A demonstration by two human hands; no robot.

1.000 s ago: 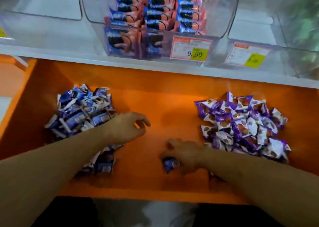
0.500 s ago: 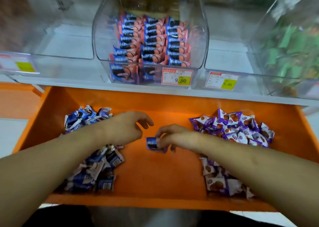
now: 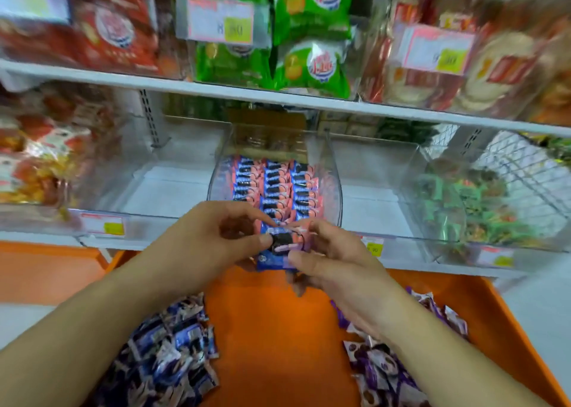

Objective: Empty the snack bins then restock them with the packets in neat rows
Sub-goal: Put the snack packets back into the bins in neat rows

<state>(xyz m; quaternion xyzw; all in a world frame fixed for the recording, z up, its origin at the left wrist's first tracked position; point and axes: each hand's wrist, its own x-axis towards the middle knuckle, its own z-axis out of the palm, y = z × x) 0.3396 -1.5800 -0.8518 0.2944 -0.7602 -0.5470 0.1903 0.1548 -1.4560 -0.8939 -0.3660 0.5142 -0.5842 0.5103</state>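
Head view
Packet [image 3: 279, 247]: held up in front of the middle bin [image 3: 275, 187], above the orange tray [image 3: 272, 329]; blue and pink wrapper, small.
Left grip [image 3: 213, 239]: closed on the packet's left end, thumb and fingers pinching.
Right grip [image 3: 327, 258]: closed on the right end, thumb on top.
Middle bin: clear plastic, already filled with matching packets in three neat rows.
Side bins [image 3: 167, 190]: left and right of it, clear, look unfilled.
Blue pile [image 3: 167, 354]: loose packets on the tray's left.
Purple pile [image 3: 389, 369]: loose packets on the tray's right.
Handling, as judged: light, soft film, likely slippery and crinkly; contents probably brittle, so no squeezing.
Hold, as judged: best pinched at the sealed ends, flat faces left alone.
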